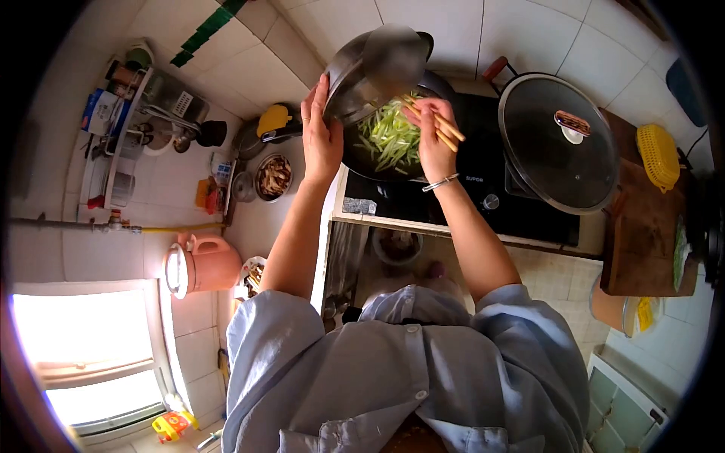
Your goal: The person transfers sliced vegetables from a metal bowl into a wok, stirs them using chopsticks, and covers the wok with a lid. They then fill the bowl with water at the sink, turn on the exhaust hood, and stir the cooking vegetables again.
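Note:
My left hand grips the near side of a metal bowl, which is tilted on its side over a dark pan. Part of the bowl's surface is blurred. Thin green vegetable strips lie in the pan below the bowl's mouth. In my right hand is a pair of wooden chopsticks, their tips reaching toward the bowl's lower rim and the strips. Some of the pan is hidden behind the bowl and my right hand. A black handle sticks out left of my left wrist.
The pan stands on a black cooktop. To its right is a large pot with a glass lid. A bowl of brown pieces sits at left, near a pink kettle. A wooden board lies far right.

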The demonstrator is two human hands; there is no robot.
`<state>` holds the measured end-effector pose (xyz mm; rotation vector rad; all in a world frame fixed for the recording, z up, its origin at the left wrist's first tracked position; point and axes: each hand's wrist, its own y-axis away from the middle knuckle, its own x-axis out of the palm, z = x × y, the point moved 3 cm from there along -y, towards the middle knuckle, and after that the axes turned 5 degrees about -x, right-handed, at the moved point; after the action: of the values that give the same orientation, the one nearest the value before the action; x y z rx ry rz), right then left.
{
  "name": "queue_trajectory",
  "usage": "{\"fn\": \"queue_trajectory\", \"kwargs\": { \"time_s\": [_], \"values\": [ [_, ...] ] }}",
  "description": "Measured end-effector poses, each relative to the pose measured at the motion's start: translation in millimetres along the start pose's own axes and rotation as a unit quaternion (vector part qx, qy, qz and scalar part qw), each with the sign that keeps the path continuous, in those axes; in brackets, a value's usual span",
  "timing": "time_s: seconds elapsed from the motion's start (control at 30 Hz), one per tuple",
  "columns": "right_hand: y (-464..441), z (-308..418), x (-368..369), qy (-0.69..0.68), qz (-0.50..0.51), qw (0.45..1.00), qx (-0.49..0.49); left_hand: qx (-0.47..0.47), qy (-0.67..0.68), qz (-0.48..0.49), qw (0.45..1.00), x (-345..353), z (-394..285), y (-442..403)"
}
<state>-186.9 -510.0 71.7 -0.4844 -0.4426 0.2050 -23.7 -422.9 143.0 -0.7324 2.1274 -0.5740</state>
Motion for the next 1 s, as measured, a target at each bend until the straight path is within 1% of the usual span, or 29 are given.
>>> {"fn": "queue_trajectory", "kwargs": {
  "time_s": [0.03, 0.07, 0.17, 0.23, 0.27, 0.37, 0.43, 0.47, 0.53, 0.6, 0.63, 0.67, 0.7, 0.73, 0.77, 0.8, 0.87, 0.93, 0.97, 1.0],
  "values": [
    [1.3, 3.6, -5.2, -0.006, -0.002, 1.000, -0.018, 0.001, 0.002, -0.011, 1.000, -1.0, -0.9, -0.6],
    [3.0, 5.1, -11.4, -0.005, -0.024, 1.000, -0.002, 0.001, 0.004, -0.022, 1.000, -2.3, -1.5, -0.6],
    [4.6, 13.8, -15.1, -0.040, -0.027, 0.998, 0.029, -0.022, 0.004, -0.002, 1.000, -4.8, 1.0, -1.3],
    [-0.4, 12.9, -9.9, -0.079, -0.038, 0.995, 0.044, -0.014, 0.015, -0.018, 1.000, -0.8, 1.0, -0.5],
    [-4.1, 6.3, -8.1, -0.074, -0.051, 0.995, 0.050, -0.010, 0.020, -0.025, 0.999, 1.2, 1.0, -0.4],
    [-8.4, 2.5, -13.3, -0.026, -0.013, 0.999, 0.017, -0.032, 0.054, -0.028, 0.998, 4.9, 2.4, -1.8],
    [2.9, 11.2, -22.2, 0.029, 0.023, 0.999, -0.009, -0.011, 0.050, -0.047, 0.998, 6.7, 13.3, -1.6],
    [6.9, 14.2, -26.3, 0.064, 0.027, 0.997, -0.038, -0.002, 0.047, -0.056, 0.997, 7.9, 20.3, -0.8],
    [13.5, 29.9, -17.0, 0.036, 0.043, 0.998, 0.014, -0.057, 0.125, -0.052, 0.989, 13.3, 36.5, 1.9],
    [19.2, 36.6, 10.8, -0.043, 0.075, 0.996, 0.012, -0.111, 0.189, -0.042, 0.975, 18.8, 46.7, 6.5],
    [19.8, 40.3, 21.9, -0.061, 0.097, 0.993, 0.012, -0.140, 0.213, -0.037, 0.966, 20.6, 47.6, 7.5],
    [22.5, 41.0, 27.6, -0.108, 0.097, 0.988, 0.048, -0.159, 0.225, -0.034, 0.961, 21.3, 48.2, 8.1],
    [24.0, 37.2, 26.5, -0.120, 0.086, 0.988, 0.051, -0.178, 0.237, -0.031, 0.954, 20.7, 44.1, 7.4],
    [27.2, 30.5, 25.2, -0.133, 0.076, 0.987, 0.056, -0.191, 0.236, -0.031, 0.952, 19.0, 39.0, 7.7],
    [31.7, 25.1, 18.7, -0.112, 0.069, 0.989, 0.061, -0.204, 0.235, -0.033, 0.950, 16.1, 36.0, 8.5],
    [36.4, 19.9, 8.6, -0.091, 0.062, 0.992, 0.066, -0.177, 0.232, -0.041, 0.956, 15.9, 41.1, 8.9],
    [41.6, 15.9, -9.0, 0.003, 0.053, 0.999, 0.001, -0.123, 0.225, -0.058, 0.965, 19.0, 55.4, 10.5],
    [47.1, 24.2, -9.1, 0.079, 0.078, 0.993, -0.034, -0.139, 0.222, -0.056, 0.963, 19.6, 55.4, 12.3],
    [49.9, 28.5, -2.8, 0.101, 0.107, 0.986, -0.075, -0.146, 0.222, -0.051, 0.963, 22.0, 54.3, 11.9],
    [51.3, 36.9, 8.1, 0.124, 0.135, 0.976, -0.117, -0.162, 0.267, -0.054, 0.949, 25.3, 52.1, 11.6]
  ]
}}
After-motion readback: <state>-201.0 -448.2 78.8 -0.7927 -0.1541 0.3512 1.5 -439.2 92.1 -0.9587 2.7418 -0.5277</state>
